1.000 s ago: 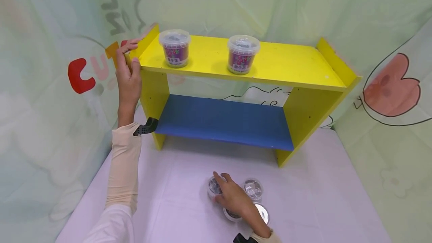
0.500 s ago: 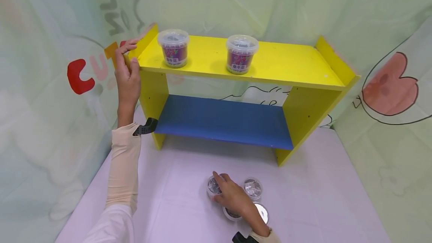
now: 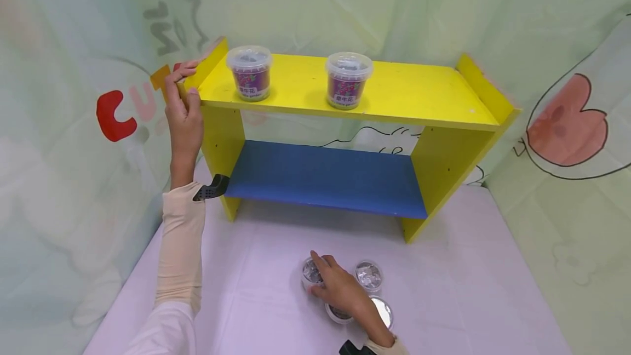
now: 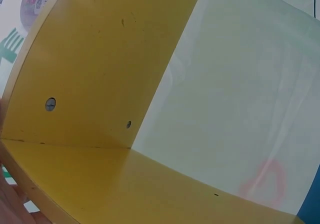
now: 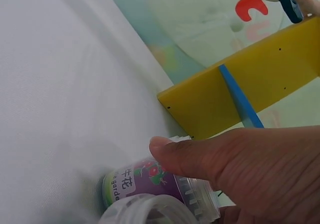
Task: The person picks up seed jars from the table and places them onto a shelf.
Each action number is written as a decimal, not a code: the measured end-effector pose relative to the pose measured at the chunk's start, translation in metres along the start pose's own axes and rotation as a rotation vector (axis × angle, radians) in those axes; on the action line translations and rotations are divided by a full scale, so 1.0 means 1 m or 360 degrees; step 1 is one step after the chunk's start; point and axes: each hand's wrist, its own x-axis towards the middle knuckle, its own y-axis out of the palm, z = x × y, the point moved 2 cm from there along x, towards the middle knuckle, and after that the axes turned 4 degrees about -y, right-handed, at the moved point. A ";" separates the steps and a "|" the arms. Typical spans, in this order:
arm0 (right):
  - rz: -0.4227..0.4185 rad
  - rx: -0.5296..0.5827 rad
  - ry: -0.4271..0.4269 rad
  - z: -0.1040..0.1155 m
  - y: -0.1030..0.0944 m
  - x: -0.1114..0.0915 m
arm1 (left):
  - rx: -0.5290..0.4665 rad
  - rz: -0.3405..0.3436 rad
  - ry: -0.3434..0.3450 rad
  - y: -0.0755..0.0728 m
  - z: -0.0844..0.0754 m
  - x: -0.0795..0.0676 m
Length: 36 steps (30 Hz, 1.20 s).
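My left hand (image 3: 184,127) grips the upper left corner of a yellow shelf unit (image 3: 414,92), fingers over its raised end panel and thumb at the front. Low on the table, my right hand (image 3: 342,289) holds a clear plastic cup (image 5: 150,179) with a purple flower label, thumb along its side. Its foil-like silvery top (image 3: 311,272) shows beside my fingers in the head view. Two lidded cups with the same purple label stand on the top board, one at the left (image 3: 251,78) and one near the middle (image 3: 346,84).
Around my right hand stand more cups: one behind it (image 3: 368,274), one to its right (image 3: 383,311), and one partly hidden under it (image 3: 338,314). A blue lower board (image 3: 325,177) spans the unit. Printed curtains (image 3: 305,4) hang behind the white-covered table (image 3: 266,267).
The head view has drifted slightly, shifting the shelf and its two cups a little left in the picture. Both hands keep their holds.
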 end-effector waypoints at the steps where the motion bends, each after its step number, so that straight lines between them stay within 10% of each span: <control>1: 0.0000 0.0001 0.0001 -0.001 0.000 0.000 | -0.0002 0.0001 0.0002 0.000 0.000 0.000; 36: 0.0064 0.0106 0.0033 -0.012 0.010 -0.001 | -0.0053 -0.0025 0.0131 0.001 -0.004 -0.004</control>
